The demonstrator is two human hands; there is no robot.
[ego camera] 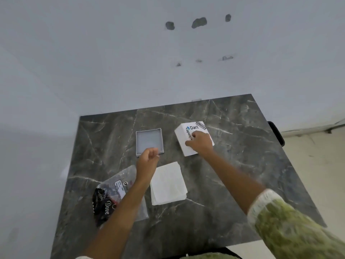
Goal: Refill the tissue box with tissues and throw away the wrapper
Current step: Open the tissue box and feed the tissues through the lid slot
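Observation:
A white tissue box (186, 132) with stickers stands at the table's far right, and my right hand (199, 142) grips its near side. A grey square lid (149, 141) lies open side up to the box's left. My left hand (148, 160) hovers at the lid's near edge, fingers curled loosely with nothing in them. A stack of white tissues (168, 184) lies flat on the table between my forearms. The clear and black wrapper (112, 195) lies crumpled at the near left, partly under my left forearm.
The dark marble table (233, 174) stands against a white wall. A dark chair edge (276, 133) shows past the table's right side. Pale floor lies to the right.

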